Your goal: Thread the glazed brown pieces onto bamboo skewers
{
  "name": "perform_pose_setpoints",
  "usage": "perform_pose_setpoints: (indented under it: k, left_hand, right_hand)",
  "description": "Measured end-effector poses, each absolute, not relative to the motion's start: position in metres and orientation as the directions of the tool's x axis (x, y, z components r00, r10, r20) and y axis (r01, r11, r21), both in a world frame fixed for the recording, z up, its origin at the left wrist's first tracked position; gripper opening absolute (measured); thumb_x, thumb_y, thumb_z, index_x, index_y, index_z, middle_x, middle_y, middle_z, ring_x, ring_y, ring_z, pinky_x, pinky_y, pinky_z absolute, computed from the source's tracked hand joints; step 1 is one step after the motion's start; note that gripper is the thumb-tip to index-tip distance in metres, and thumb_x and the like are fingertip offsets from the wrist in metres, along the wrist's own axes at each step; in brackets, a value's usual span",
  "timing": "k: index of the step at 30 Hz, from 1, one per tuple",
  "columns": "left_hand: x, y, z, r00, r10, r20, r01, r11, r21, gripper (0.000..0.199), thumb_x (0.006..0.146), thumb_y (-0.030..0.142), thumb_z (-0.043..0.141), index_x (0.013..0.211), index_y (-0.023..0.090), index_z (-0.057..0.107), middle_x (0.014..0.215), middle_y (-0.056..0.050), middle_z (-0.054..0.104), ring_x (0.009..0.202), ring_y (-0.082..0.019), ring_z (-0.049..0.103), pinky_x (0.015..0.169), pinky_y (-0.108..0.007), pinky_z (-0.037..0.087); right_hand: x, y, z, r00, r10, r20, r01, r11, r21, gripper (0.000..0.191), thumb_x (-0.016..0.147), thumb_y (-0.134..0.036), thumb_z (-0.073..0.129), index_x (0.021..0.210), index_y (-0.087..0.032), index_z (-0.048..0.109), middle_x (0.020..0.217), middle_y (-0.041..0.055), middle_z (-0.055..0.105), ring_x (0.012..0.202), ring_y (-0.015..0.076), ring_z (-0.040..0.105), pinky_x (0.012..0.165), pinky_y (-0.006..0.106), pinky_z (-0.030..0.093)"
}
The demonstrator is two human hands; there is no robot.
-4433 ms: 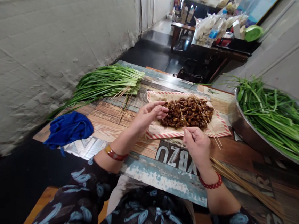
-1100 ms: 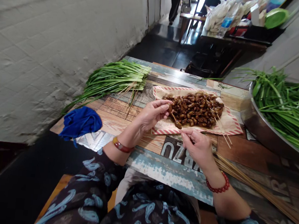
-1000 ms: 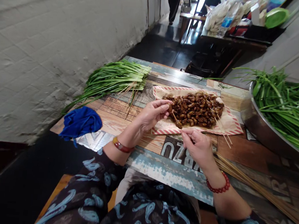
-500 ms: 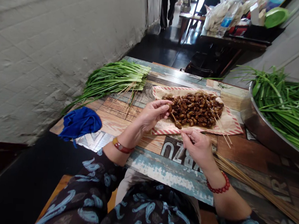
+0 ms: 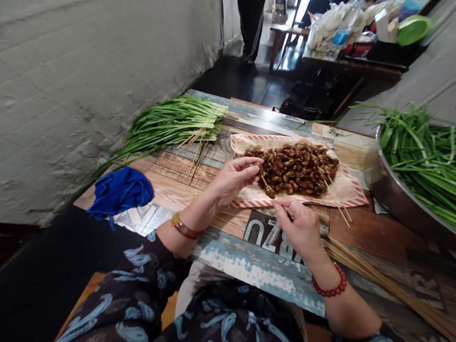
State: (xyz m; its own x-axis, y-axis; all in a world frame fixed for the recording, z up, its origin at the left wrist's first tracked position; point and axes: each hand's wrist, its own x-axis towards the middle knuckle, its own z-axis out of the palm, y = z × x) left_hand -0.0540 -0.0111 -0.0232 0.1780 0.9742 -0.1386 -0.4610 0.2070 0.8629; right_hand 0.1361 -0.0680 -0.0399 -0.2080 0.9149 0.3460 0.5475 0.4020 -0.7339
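ok so closest in you've got two dark sleeves with blue paisley (image 5: 124, 300) reaching over a patchwork table (image 5: 234, 220); a bunch of bare sticks (image 5: 382, 280) lies off to the right, its far end just beside the right wrist; the right hand (image 5: 298, 225) has thumb and forefinger pinched together, looks like on the near end of a skewer (image 5: 264, 181), though the fingers hide how much of it they've got; that skewer's long axis is the key bit imo, it slants from the right fingertips away and to the left, straight at the left hand (image 5: 233, 181); one brown piece (image 5: 270, 191) sits on it right by the right fingertips, then bare stick; left fingers pinch another piece at the far end, can't tell if it's threaded; right hand is the nearer one to the body; all this is over the near left part of a striped paper sheet (image 5: 352, 191), a pile of glossy brown pieces (image 5: 302, 167) just behind; blue cloth (image 5: 122, 191) on the left, green stalks (image 5: 168, 120) further back, steel bowl (image 5: 396, 188) of greens on the right; beyond the table, a black bag (image 5: 299, 109) and someone's dark trousers (image 5: 250, 18)
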Motion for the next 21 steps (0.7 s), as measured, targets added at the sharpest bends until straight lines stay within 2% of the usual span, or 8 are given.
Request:
perform_pose_setpoints:
  k: [14, 18, 21]
  left_hand:
    - [-0.0450, -0.0168, -0.0256, 0.238, 0.959, -0.152, -0.466, 0.250, 0.849, 0.035, 0.065, 0.026, 0.082, 0.097, 0.016, 0.072, 0.075, -0.001, 0.066, 0.062, -0.007, 0.058, 0.063, -0.022, 0.046]
    - [-0.0458, -0.0187, -0.0224, 0.271, 0.952, -0.144, -0.479, 0.263, 0.837, 0.045, 0.067, 0.028, 0.081, 0.109, 0.016, 0.068, 0.083, -0.005, 0.071, 0.067, -0.010, 0.061, 0.065, -0.024, 0.047]
    - [-0.0472, -0.0192, -0.0200, 0.314, 0.937, -0.155, -0.499, 0.301, 0.813, 0.042, 0.071, 0.035, 0.079, 0.105, 0.012, 0.068, 0.090, -0.011, 0.072, 0.068, -0.011, 0.063, 0.065, -0.024, 0.049]
  right_hand:
    - [0.1345, -0.0665, -0.0438, -0.165, 0.911, 0.377, 0.541, 0.403, -0.738, 0.018, 0.091, -0.030, 0.052, 0.083, -0.021, 0.066, 0.056, -0.0013, 0.062, 0.051, 0.0142, 0.059, 0.050, 0.025, 0.045]
    - [0.1339, -0.0677, -0.0431, -0.155, 0.904, 0.397, 0.553, 0.413, -0.724, 0.016, 0.091, -0.028, 0.053, 0.084, -0.021, 0.066, 0.060, -0.0007, 0.065, 0.054, 0.0142, 0.062, 0.054, 0.025, 0.048]
    - [0.1334, -0.0692, -0.0425, -0.147, 0.887, 0.439, 0.564, 0.440, -0.699, 0.015, 0.091, -0.026, 0.053, 0.086, -0.021, 0.066, 0.069, 0.0015, 0.070, 0.059, 0.0147, 0.065, 0.059, 0.025, 0.051]
